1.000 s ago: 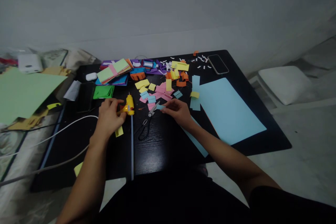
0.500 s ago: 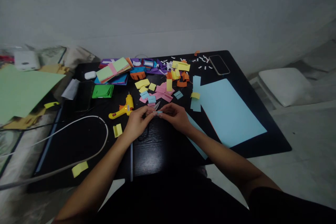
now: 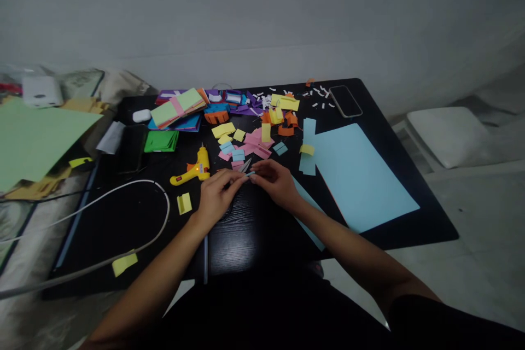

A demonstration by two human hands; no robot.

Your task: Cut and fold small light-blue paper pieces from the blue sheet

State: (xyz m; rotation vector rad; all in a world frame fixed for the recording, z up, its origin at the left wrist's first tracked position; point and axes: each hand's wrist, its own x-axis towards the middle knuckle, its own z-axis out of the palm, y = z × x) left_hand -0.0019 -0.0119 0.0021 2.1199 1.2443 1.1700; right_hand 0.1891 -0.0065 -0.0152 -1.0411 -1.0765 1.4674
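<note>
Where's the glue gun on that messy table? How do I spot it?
Look at the black table, near its middle, just left of the left hand, which meets the right hand on a blue paper scrap. The glue gun lies there, beyond the loop of white cable. It is the only chunky yellow tool; the other yellow things are flat paper.

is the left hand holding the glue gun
No, the yellow glue gun lies on the table; the left hand pinches a blue paper piece.
</note>
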